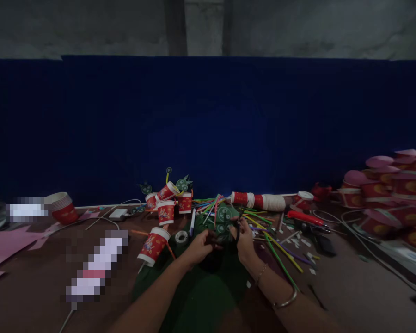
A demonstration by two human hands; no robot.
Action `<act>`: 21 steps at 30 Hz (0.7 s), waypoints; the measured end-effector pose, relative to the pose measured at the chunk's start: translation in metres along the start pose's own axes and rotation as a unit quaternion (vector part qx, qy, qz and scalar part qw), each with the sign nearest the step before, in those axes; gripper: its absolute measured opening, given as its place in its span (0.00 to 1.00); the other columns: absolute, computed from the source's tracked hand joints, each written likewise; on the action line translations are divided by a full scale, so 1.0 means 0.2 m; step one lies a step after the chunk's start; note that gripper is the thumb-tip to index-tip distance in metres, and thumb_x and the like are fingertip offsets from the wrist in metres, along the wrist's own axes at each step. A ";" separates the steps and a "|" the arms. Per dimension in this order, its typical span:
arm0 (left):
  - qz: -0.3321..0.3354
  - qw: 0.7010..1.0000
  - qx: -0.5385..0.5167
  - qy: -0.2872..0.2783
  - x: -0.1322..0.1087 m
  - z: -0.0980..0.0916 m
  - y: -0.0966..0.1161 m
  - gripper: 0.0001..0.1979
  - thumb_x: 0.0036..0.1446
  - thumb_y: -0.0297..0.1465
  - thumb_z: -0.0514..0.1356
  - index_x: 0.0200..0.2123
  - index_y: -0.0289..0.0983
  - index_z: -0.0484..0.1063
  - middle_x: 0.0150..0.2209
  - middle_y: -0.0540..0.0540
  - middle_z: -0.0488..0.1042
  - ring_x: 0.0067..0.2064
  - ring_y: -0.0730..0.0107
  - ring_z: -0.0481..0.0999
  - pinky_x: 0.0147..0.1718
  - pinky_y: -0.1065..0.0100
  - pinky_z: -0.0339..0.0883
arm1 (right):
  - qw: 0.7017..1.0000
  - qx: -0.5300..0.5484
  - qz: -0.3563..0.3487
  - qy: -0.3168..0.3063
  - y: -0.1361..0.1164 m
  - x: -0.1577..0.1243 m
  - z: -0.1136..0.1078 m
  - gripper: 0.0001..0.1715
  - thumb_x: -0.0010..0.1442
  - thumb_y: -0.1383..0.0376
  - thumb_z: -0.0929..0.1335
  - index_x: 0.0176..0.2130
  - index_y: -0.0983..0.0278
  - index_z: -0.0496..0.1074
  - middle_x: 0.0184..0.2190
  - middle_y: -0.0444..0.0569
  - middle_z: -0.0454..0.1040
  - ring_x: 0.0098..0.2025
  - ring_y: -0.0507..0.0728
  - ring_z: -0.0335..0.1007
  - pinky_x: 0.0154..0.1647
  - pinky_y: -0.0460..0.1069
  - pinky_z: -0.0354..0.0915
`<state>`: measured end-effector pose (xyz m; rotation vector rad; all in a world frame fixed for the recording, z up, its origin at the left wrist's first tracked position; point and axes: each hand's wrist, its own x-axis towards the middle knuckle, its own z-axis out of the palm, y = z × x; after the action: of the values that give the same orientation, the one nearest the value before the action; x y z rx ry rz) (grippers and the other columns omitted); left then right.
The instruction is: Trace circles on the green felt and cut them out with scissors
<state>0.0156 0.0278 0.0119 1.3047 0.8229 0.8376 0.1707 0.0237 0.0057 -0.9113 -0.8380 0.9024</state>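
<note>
My left hand [200, 247] is closed, its fingertips pinched together over dark green material. Whatever sits between those fingers is too dark to make out. A pair of dark scissors [240, 216] is gripped in my right hand [243, 237], the upper part sticking up past the fingers. Between and just beyond my hands are dark green paper pieces with round printed figures [223, 214]. Under both wrists spreads a dark green sheet [194, 296]. Left of my left hand are a roll of tape [181, 237] and a red printed paper cup [154, 246] lying tilted.
Coloured sticks [280, 249] and paper scraps lie to the right, near a red-handled tool [307, 217]. Stacked cups [268, 202] lie at the back; pink-topped red cups [381, 189] pile up far right. Pink paper [7, 245], cables and a power strip [97, 268] occupy the left.
</note>
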 end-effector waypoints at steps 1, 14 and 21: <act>0.013 1.000 0.008 -0.003 0.00 0.00 0.00 0.14 0.38 0.20 0.60 0.33 0.36 0.68 0.34 0.47 0.76 0.38 0.65 0.74 0.38 0.65 0.66 | 1.000 0.001 -0.003 -0.002 0.00 0.00 0.00 0.15 0.42 0.67 0.70 0.32 0.63 0.65 0.22 0.38 0.65 0.21 0.47 0.56 0.19 0.42 0.54; 0.023 0.994 0.000 0.111 -0.02 -0.02 0.06 0.10 0.45 0.37 0.62 0.27 0.35 0.70 0.17 0.55 0.66 0.16 0.79 0.60 0.14 0.76 0.49 | 0.992 -0.032 -0.042 -0.111 -0.01 -0.03 0.01 0.13 0.44 0.66 0.70 0.33 0.63 0.66 0.26 0.42 0.68 0.27 0.51 0.63 0.26 0.44 0.61; 0.013 0.982 -0.054 0.179 -0.02 0.00 0.09 0.12 0.38 0.36 0.67 0.20 0.33 0.70 0.14 0.51 0.68 0.13 0.79 0.60 0.12 0.75 0.46 | 0.991 -0.029 -0.056 -0.121 -0.07 -0.06 0.04 0.14 0.50 0.61 0.69 0.37 0.62 0.65 0.32 0.45 0.69 0.32 0.52 0.65 0.32 0.46 0.63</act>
<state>0.0125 0.0255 0.0291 1.0856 1.0267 1.1423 0.1640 0.0108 0.0185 -0.8050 -1.1188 0.9051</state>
